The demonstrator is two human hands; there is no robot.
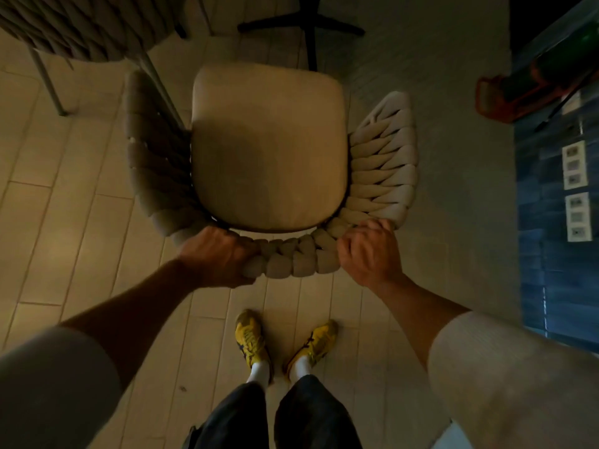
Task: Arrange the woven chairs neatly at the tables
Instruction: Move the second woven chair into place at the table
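probably a café or restaurant dining area, dimly lit: a cushioned woven chair [382,163] and a second woven chair [81,24] of the same make stand near a black cross-shaped pedestal foot [304,24] on a pale plank-tile floor [64,222], beside a blue tiled wall [551,270] with white sockets [575,165]

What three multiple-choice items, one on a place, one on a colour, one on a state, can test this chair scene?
1. The black pedestal base stands: A beyond the woven chair's front; B behind the person; C on the seat.
2. The shoes are: A white; B yellow; C red.
3. The woven backrest is: A untouched; B held at one end; C held at both ends.
Answers: 1 A, it lies past the cushion; 2 B, both look yellow; 3 C, left grip and right grip curl over it.
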